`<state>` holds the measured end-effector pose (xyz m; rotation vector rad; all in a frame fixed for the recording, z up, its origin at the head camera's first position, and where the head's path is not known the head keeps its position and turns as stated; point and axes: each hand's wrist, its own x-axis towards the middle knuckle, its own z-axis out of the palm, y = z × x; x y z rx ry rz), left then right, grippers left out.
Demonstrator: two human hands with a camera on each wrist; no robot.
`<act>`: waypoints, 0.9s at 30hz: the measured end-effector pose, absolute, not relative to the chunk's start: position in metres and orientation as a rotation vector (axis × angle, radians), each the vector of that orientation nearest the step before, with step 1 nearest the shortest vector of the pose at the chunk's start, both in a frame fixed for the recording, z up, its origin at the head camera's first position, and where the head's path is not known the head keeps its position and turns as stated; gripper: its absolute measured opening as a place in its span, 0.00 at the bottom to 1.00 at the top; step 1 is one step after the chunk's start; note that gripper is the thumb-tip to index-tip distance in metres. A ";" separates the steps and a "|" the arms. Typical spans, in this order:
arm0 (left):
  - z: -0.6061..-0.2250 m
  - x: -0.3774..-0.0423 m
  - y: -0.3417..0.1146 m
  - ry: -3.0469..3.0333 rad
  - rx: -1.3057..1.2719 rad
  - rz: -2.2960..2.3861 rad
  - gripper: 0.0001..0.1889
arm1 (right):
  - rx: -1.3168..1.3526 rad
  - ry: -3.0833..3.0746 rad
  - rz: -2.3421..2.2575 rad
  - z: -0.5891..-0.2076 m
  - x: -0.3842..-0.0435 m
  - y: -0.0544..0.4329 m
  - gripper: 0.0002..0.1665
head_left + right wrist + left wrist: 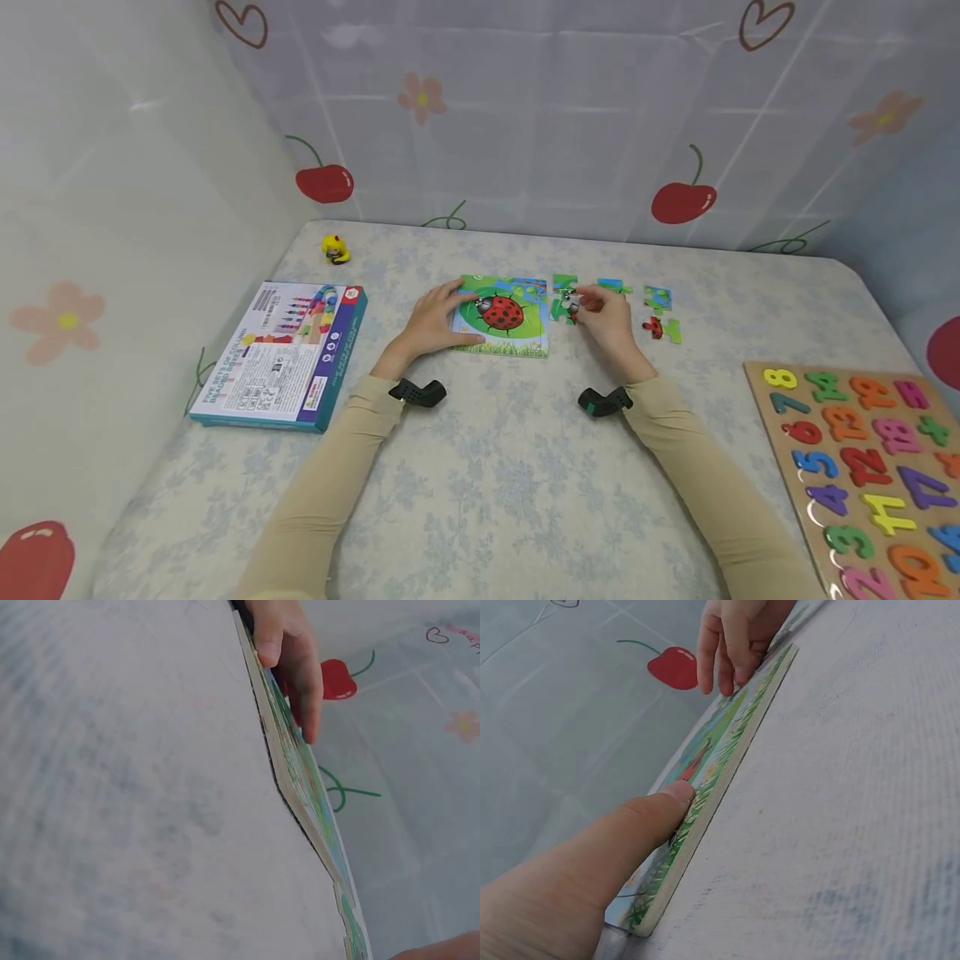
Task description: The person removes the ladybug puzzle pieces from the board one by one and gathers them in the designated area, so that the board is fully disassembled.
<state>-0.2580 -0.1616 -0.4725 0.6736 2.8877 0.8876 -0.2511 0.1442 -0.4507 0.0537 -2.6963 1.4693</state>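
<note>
On a flowered table [495,475], the left hand [437,321], grip spread wide, touched a ladybug board [501,314]; the right hand [607,321] reached puzzle pieces [559,309], its hold impossible to tell.

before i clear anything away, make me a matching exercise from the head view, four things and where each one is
Things
1. small yellow toy figure
2. flat cardboard box with teal sides
3. brown board of coloured numbers
4. square red-ladybug picture board

Places
A. at the right of the patterned table, cut off by the picture edge
B. under the thumb of the left hand
C. near the table's far left corner
D. left of the beige left sleeve, in front of the figure

Pairs: 1-C, 2-D, 3-A, 4-B
</note>
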 end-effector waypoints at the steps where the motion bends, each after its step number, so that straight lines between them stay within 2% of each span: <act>1: -0.472 -0.258 -0.161 2.885 0.684 0.899 0.42 | 0.054 -2.697 1.468 -0.451 -0.251 0.144 0.22; 7: -0.472 -0.256 -0.159 2.800 0.823 1.038 0.32 | 0.076 -2.718 1.490 -0.447 -0.246 0.138 0.21; 14: -0.474 -0.254 -0.157 2.737 0.875 1.038 0.19 | 0.308 -2.787 1.617 -0.438 -0.233 0.120 0.24; 27: -0.472 -0.252 -0.156 2.738 0.844 1.038 0.21 | 0.519 -2.913 1.482 -0.443 -0.224 0.106 0.34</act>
